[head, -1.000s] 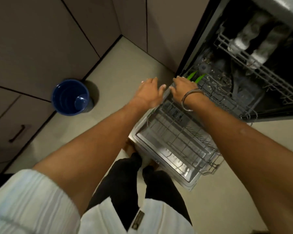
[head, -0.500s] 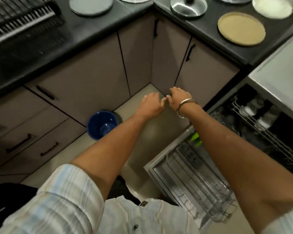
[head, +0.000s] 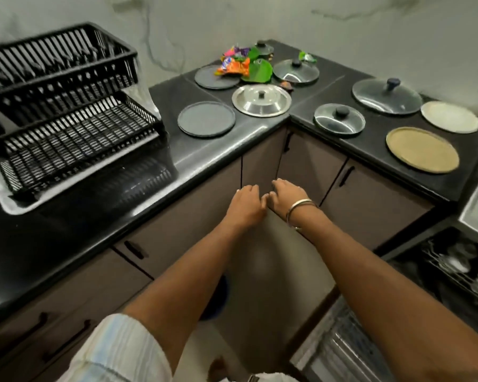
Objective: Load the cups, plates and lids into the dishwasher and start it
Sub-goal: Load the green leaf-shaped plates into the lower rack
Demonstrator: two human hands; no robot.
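both hands, left hand [head: 245, 205] and right hand [head: 287, 197], fingers relaxed, empty, below round steel lid [head: 261, 100].

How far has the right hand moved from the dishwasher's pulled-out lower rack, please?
Yes: the right hand has lifted off the wire lower rack to the corner cabinet doors.

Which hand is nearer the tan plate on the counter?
Right. The right hand hovers below-left of the tan plate; the left hand is beside it, farther left.
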